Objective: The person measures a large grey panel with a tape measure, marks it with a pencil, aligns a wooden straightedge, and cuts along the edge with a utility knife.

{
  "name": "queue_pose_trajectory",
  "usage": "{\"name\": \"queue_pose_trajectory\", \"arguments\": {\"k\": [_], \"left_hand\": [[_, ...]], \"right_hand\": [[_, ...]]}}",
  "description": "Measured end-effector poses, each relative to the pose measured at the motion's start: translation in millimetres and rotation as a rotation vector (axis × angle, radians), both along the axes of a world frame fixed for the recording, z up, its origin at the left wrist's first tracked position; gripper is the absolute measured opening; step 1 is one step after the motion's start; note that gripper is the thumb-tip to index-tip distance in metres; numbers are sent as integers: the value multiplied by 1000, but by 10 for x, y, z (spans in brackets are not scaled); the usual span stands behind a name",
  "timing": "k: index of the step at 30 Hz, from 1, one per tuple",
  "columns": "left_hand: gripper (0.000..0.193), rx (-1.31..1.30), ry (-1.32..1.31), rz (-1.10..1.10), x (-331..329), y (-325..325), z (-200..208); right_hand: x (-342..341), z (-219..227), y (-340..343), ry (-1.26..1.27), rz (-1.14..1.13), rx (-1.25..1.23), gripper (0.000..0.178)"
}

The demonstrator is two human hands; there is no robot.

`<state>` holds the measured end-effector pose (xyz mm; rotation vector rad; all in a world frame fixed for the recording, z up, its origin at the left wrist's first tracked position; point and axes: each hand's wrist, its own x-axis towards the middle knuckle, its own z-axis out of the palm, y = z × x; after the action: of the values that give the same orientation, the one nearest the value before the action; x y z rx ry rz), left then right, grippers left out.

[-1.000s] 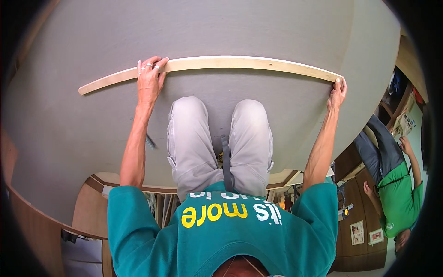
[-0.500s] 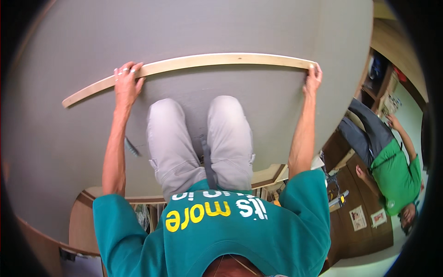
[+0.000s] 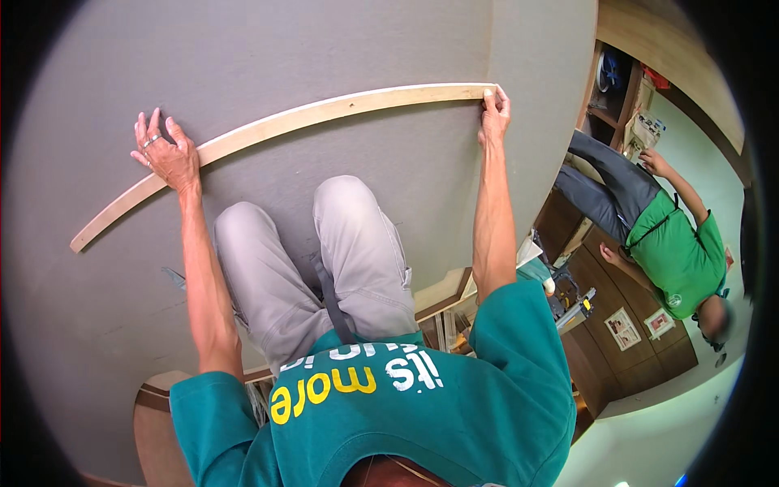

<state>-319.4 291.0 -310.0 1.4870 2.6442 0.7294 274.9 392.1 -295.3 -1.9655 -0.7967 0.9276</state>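
Note:
A long, pale wooden strip (image 3: 324,112) lies across the large grey board (image 3: 324,45) in front of my knees, its left end nearer to me than its right; the lens bends it into an arc. My left hand (image 3: 169,156) rests over the strip toward its left end, fingers spread out on the board beyond. At the strip's right end, my right hand (image 3: 495,114) grips it between thumb and fingers. A small grey-green object (image 3: 174,277) lies on the board, partly covered by my left forearm.
My knees (image 3: 349,215) are on the board. To the right, beyond its edge, stands another person in a green shirt (image 3: 677,252). Near them are a brown panelled surface (image 3: 596,369) with papers, a tool with yellow parts (image 3: 578,311), and a shelf unit (image 3: 613,89).
My left hand has opened from its hold and spread its fingers. In the picture, the strip has shifted left and tilted, its left end now lower. My right hand keeps its end.

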Motion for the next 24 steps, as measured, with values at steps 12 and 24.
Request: {"name": "queue_pose_trajectory", "arguments": {"k": [12,24], "left_hand": [[31,-68,19,23,22,-8,-35],[40,-122,0,41,-85,-79,-92]], "right_hand": [[211,-44,26,-61,47,-140,46],[-4010,1074,-1430,-132,1410,38,10]]}}
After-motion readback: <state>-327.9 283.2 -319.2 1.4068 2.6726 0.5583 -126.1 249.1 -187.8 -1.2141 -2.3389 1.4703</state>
